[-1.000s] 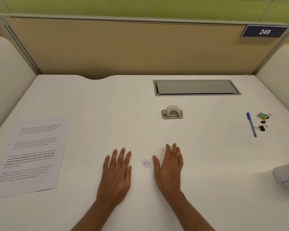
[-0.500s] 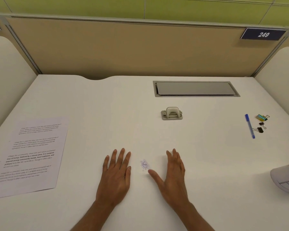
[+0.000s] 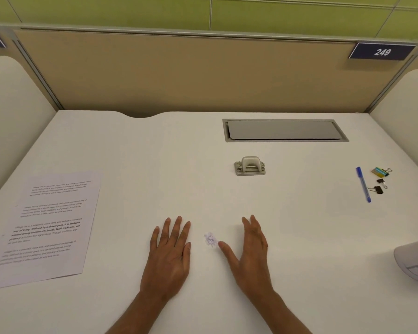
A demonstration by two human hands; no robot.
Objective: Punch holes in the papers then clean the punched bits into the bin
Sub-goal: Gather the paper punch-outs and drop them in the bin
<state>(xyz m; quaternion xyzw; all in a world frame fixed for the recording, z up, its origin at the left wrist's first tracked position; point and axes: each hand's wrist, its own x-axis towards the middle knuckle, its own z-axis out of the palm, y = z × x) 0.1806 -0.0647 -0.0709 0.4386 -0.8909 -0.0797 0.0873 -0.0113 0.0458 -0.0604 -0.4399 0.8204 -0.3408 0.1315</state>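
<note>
Punched bits (image 3: 210, 239) lie in a small heap on the tabletop (image 3: 299, 237) between two empty, straight-fingered hands, the left hand (image 3: 169, 256) flat, the right hand (image 3: 249, 254) tipped on edge, thumb beside them, probably to corral them for sweeping.

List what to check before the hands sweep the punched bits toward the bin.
1. Punched bits gathered in one small pile: ok.
2. Left hand flat on the desk, holding nothing: ok.
3. Right hand open, on edge beside the pile, thumb nearest it: ok.
4. Bin opening facing the pile: cannot tell, cut off at the frame's right edge.
5. Pen and binder clips lying farther back than the pile-to-bin line: ok.
6. Papers apart on the left: ok.
</note>
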